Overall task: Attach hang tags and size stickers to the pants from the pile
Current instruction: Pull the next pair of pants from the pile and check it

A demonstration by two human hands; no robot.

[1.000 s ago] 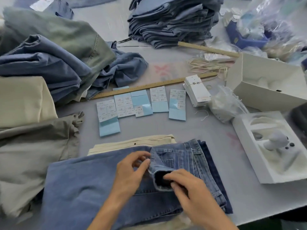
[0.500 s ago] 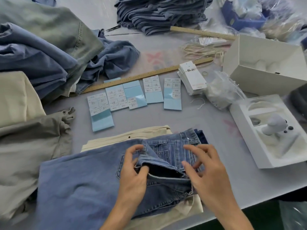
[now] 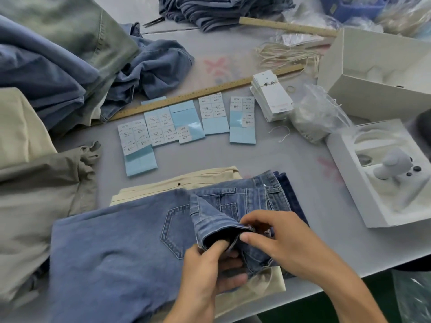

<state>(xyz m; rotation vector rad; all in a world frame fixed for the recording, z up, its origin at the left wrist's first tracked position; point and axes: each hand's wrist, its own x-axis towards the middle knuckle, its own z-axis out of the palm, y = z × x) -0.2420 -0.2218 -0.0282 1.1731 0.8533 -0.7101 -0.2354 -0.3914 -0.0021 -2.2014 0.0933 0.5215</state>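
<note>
At the near edge of the table [image 3: 291, 164] the blue jeans [image 3: 112, 248] lay flat on a cream pair [image 3: 177, 185], waistband turned back. Your left hand [image 3: 210, 271] gripped the folded waistband, thumb tucked inside; your right hand [image 3: 277, 238] pinched its edge from the other side. No tag or sticker showed on this pair, so I judged both steps still pending. Beyond it lay the size sticker sheets [image 3: 184, 123], partly used, along a wooden ruler [image 3: 200, 94]; the hang tag stack [image 3: 271, 96] and loose strings [image 3: 286, 55] sat further right. Unprocessed pants [image 3: 46, 66] were heaped at left. White boxes [image 3: 377, 173] crowded the right side; nothing blocked the reach to stickers.
</note>
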